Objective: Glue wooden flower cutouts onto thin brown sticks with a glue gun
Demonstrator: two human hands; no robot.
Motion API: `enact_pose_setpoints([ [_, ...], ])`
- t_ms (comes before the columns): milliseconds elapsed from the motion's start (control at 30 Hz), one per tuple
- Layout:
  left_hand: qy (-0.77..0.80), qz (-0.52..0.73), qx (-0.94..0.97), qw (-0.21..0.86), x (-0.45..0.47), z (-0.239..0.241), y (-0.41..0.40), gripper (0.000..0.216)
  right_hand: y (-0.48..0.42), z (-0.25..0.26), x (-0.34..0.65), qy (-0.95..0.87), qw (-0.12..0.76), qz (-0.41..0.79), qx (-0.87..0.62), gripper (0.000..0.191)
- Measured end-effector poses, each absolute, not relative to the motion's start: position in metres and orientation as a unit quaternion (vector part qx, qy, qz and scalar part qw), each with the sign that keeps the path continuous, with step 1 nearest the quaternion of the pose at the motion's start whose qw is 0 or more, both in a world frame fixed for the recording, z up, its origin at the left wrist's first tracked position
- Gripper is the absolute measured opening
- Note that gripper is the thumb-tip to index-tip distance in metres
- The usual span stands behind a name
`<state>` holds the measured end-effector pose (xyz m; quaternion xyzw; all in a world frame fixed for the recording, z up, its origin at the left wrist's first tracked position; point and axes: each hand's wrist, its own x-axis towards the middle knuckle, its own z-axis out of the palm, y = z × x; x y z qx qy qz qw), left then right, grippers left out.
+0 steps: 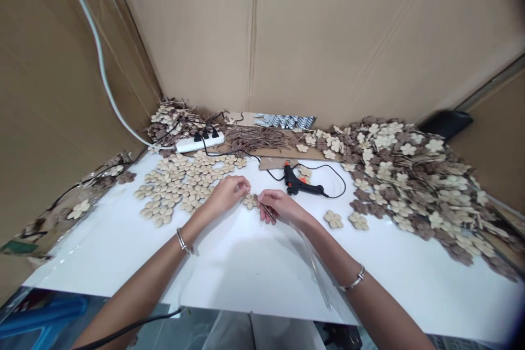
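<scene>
My right hand [279,205] is closed around a few short brown cords [267,211], which slant down past its fingertips. A beige four-petal flower piece [249,202] is at those fingertips, between my two hands; whether it is held or lies on the table I cannot tell. My left hand [230,192] is just to the left of that flower, thumb and fingertips pinched together. Anything in that pinch is too small to make out. Two more beige flower pieces [333,219] lie to the right of my right hand.
Beige flowers [180,186] cover the table's left. Beige and brown flowers [410,175] pile up at right. A black glue gun [301,183] with a looping cable lies beyond my right hand. Behind are a white power strip [200,143], brown cords [258,139] and cardboard walls [328,38].
</scene>
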<state>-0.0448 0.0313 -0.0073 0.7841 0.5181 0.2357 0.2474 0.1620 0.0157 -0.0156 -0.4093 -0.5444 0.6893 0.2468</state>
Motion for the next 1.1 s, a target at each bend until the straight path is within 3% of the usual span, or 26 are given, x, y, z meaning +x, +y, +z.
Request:
enact_pose_setpoints([
  [367,0.536,0.22,0.772,0.262,-0.046,-0.008,0.027,0.019,0.025,0.003,0.155,-0.602,0.142,0.653,-0.437,0.019],
  [1100,0.514,0.263,0.748,0.328,-0.045,-0.007,0.024,0.019,0.032,0.004,0.149,-0.636,0.106,0.618,-0.45,0.025],
])
